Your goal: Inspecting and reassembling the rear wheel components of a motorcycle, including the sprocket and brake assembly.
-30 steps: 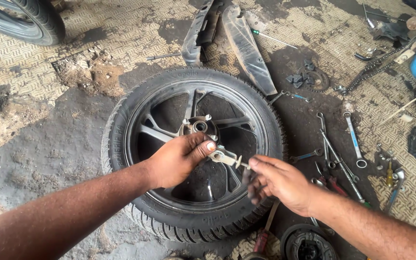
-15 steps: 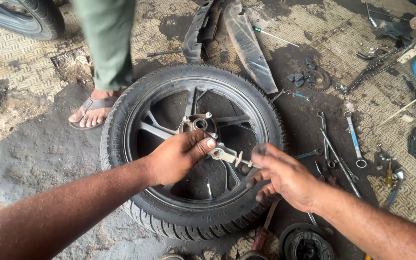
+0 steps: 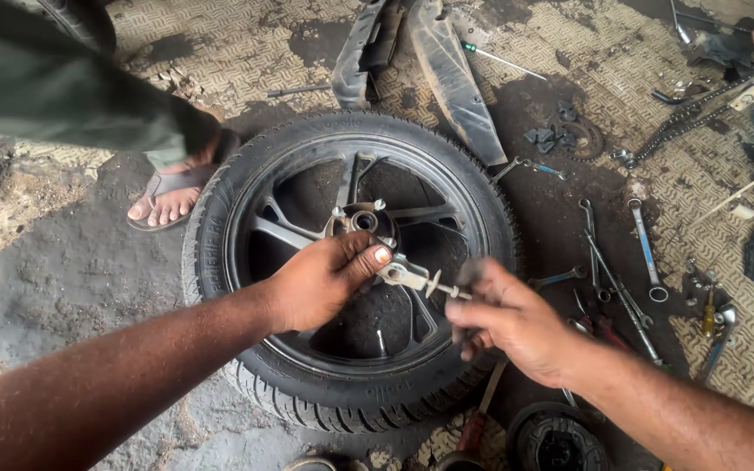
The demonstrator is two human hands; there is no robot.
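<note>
The oil-stained workshop floor (image 3: pixel 63 262), part bare concrete and part woven matting, carries everything here. At far left another person's foot in a worn sandal (image 3: pixel 166 202) stands just beside the black rubber motorcycle tyre on its dark spoked alloy wheel (image 3: pixel 211 253), which lies flat on the floor in the middle of the view. The left hand (image 3: pixel 320 281) hovers over the wheel close to the metal hub (image 3: pixel 361 220), its grip closed between thumb and fingers on one end of a small silvery metal bracket with a threaded bolt (image 3: pixel 407 277). The bracket hangs in the air above the spokes, bridging both hands. The right hand (image 3: pixel 508 323) meets it from the other side, fingers curled narrowly around the bolt's end; the fingertips are blurred, so I cannot tell exactly how they pinch. Beyond the tyre lies a long grey plastic mudguard panel (image 3: pixel 455 78). To the right, several steel spanners (image 3: pixel 643 249) lie scattered on the matting, well apart from the hands, and a greasy drive chain (image 3: pixel 700 109) runs toward the upper right corner.
</note>
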